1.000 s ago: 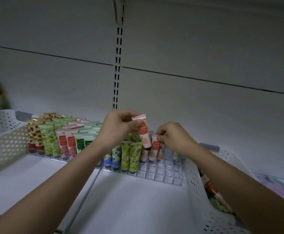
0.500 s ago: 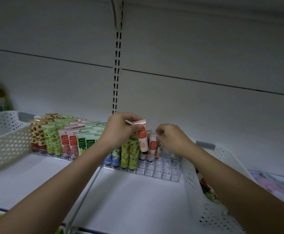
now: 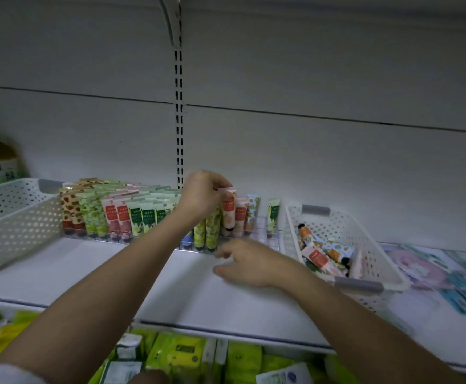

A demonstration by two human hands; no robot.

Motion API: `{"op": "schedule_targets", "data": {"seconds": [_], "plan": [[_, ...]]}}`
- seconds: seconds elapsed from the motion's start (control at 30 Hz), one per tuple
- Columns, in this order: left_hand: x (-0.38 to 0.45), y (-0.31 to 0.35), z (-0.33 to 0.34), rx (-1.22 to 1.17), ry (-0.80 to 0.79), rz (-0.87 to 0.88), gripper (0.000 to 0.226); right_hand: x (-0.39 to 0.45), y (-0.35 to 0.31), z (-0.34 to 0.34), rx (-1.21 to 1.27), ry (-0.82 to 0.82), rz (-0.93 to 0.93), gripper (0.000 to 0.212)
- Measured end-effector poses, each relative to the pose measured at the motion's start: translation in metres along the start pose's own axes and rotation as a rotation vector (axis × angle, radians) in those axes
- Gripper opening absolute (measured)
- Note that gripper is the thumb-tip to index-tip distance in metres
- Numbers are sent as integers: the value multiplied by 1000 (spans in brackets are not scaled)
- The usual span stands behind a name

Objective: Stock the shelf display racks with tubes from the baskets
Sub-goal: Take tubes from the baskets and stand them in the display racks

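Display rack (image 3: 256,241) at shelf (image 3: 87,273) back, between two baskets, right basket (image 3: 364,245) holding seemingly loose tubes (image 3: 319,257)

Dim, bluish light; right side motion-blurred; wide-angle bowing at edges

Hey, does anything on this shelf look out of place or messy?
Mostly tidy. One green tube stands alone in the rack, with open slots between it and the rest. Tubes in the right basket lie jumbled.
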State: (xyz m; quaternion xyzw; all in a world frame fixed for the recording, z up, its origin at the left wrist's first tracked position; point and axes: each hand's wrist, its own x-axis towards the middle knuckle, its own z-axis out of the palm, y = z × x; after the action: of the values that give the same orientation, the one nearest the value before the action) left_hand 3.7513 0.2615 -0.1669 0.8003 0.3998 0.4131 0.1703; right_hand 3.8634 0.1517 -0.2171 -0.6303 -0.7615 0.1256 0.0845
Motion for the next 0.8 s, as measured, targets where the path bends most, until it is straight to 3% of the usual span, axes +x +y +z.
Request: {"op": "schedule_targets", "data": {"seconds": [0.2,0.53,0.8], "plan": [[-8,-2,11,105,29,-7,14,-14,26,58,17,-5,-18,66],[-9,-2,23,161,47,5,18,-17,39,80,35,50,-29,68],[-8,-12,34,285,-53,-18,16,-16,41,83,44,67,-42,67]]}}
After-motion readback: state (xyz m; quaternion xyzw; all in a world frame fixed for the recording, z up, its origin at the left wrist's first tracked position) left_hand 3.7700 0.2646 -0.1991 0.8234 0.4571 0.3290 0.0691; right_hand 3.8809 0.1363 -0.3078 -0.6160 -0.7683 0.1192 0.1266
